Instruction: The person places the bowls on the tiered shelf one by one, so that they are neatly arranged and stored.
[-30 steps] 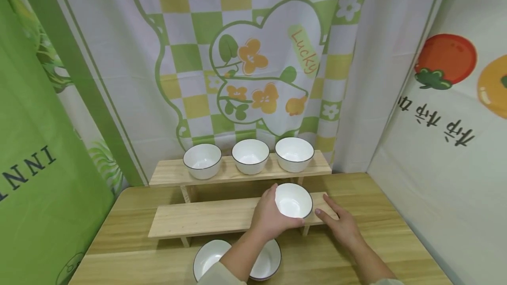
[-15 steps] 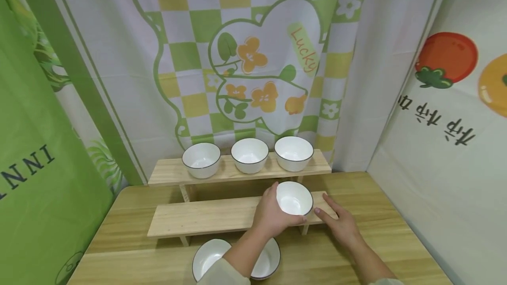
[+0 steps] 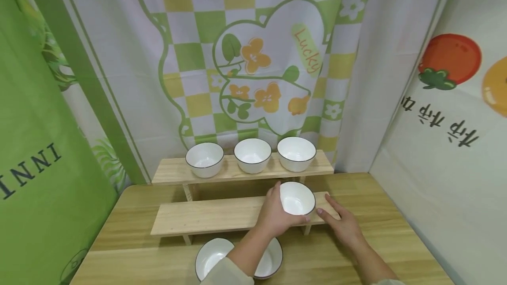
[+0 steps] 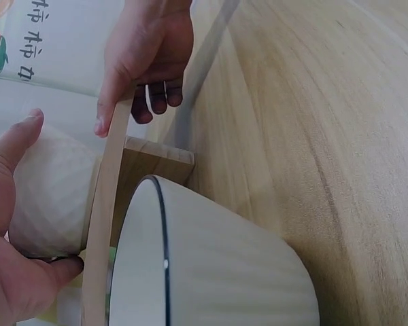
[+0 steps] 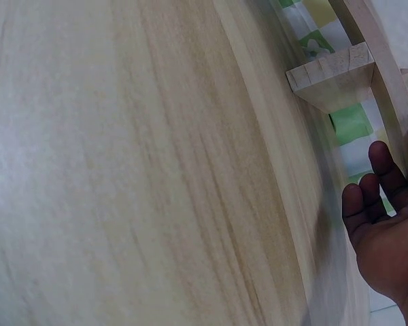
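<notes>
My left hand (image 3: 275,214) holds a white bowl (image 3: 299,199) with a dark rim, upright at the right part of the lower wooden shelf (image 3: 210,217). The thumb lies along the bowl's front and the fingers are on its left and far side. In the left wrist view the bowl's ribbed side (image 4: 51,193) shows between thumb and fingers, its base at the board. My right hand (image 3: 344,228) grips the shelf's right end, thumb on the board. Its other fingers (image 5: 357,210) curl below the board, as the right wrist view shows.
Three similar bowls, the left (image 3: 204,159), middle (image 3: 252,155) and right (image 3: 296,154), stand in a row on the upper shelf (image 3: 174,170). Two more, one (image 3: 211,256) and another (image 3: 271,258), sit on the wooden table (image 3: 130,250) before the lower shelf, partly behind my left forearm.
Both hands and the held bowl stay almost where they were. The head view shifts very slightly.
</notes>
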A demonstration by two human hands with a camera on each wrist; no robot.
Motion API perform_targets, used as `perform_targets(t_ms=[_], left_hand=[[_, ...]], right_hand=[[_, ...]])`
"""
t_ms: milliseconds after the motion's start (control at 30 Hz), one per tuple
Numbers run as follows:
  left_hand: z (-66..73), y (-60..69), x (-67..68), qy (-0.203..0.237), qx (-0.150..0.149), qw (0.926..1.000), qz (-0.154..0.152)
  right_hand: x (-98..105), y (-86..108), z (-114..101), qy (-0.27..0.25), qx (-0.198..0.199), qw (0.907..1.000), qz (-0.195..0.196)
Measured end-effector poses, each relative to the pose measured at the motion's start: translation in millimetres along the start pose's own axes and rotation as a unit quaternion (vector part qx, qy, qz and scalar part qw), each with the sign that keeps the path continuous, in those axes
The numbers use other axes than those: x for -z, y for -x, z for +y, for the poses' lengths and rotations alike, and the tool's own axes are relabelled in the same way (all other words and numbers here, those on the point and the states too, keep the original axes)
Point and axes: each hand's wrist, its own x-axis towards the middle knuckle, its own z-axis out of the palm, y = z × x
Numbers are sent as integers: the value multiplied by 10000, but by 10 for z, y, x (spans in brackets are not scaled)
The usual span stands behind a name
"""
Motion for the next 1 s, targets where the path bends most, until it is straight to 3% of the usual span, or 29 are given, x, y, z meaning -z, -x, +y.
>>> perform_targets(t_ms=[300,567,1000], left_hand=[[-39,36,128,164,-104,9998,-80],[-86,121,222,29,-149,9998,-133],[-199,307,515,-178,-208,9993,-237]], right_hand=[[-9,-11,9,-73,-34,10000,0],[-22,-19,-13,-86,-66,9999,-35],[-12,-24,-2,-34,-21,10000,-60]])
